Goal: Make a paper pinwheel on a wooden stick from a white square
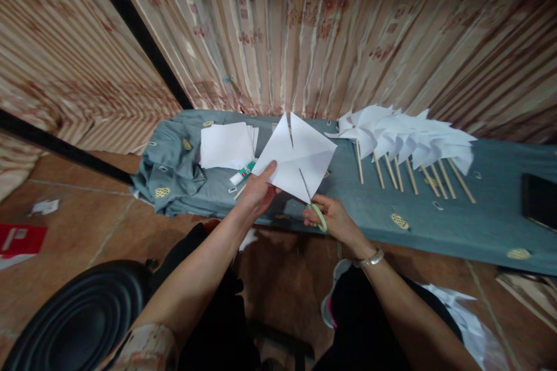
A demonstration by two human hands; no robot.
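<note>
My left hand [261,186] pinches the left corner of a white square paper [300,156], thumb on top. The paper is held above the cloth-covered bench with one corner toward me. A slit runs inward from its far corner. In my right hand [328,214] is a pair of scissors [321,219] with pale green handles, its blade lying along the paper's near corner. Left of the paper are a stack of white paper sheets [226,146] and a green-and-white tube [242,173]. To the right lie several overlapping white paper pinwheels [404,133] on wooden sticks.
A grey-green patterned cloth [374,214] covers the long bench. A dark phone-like object [539,200] rests at its right end. Behind hangs a striped curtain [278,29]. A black round stool [82,313] stands at lower left, and white paper scraps [465,313] lie at lower right.
</note>
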